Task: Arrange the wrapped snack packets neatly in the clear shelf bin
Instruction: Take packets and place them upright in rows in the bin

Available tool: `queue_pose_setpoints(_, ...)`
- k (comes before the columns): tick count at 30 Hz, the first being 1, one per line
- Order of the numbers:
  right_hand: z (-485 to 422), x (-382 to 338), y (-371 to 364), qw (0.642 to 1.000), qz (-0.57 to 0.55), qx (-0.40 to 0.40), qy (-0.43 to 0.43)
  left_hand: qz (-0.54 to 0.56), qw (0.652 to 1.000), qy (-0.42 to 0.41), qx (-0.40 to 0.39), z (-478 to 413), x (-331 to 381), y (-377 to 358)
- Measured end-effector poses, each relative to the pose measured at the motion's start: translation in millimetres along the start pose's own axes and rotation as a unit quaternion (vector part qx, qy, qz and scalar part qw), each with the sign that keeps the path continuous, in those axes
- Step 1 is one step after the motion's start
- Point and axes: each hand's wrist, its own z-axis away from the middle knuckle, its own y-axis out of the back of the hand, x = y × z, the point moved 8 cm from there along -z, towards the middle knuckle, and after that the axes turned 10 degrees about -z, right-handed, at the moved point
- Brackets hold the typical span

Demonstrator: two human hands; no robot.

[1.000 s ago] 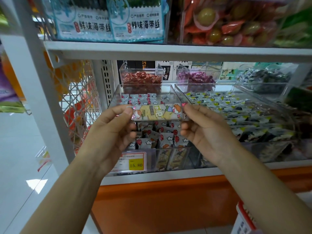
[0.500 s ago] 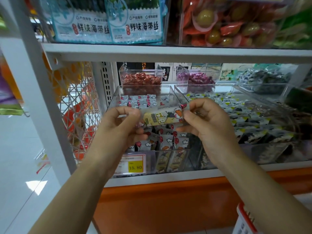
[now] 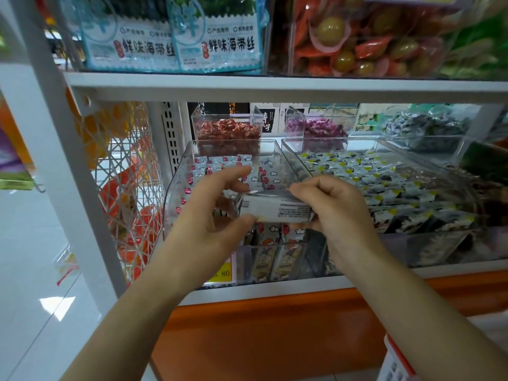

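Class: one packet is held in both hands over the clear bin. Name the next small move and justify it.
Probably lower the packet straight down into the clear bin, among the standing packets beneath it. Left hand and right hand each pinch an end, holding it level above the bin's front rows.

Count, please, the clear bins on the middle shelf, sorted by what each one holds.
Bin of white cartoon packets: 1
Bin of black-and-yellow packets: 1
Bin of red wrapped sweets: 1
Bin of purple wrapped sweets: 1
Bin of dark wrapped sweets: 1
Total: 5
Farther right is too blurred to count.
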Motion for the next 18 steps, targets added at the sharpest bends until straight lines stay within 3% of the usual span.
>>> queue_pose_setpoints(3,0.9,-6.7,1.3,0.998,0.053,0.009,0.044,-0.035,0.999,0.013,-0.006,0.4,-1.2,-4.9)
queue_pose_setpoints(8,8.0,-21.6,-11.1,0.982,0.134,-0.044,0.123,-0.007,0.997,0.076,0.025,2.1,-6.0,4.1)
queue_pose_setpoints(12,9.3,-20.0,-15.9,0.982,0.129,-0.074,0.120,0.025,0.993,0.110,0.043,0.4,-10.5,12.1)
queue_pose_setpoints(18,7.3,-16.0,-16.7,0.986,0.107,-0.078,0.100,-0.015,0.994,0.086,0.066,1.7,-7.0,18.1)
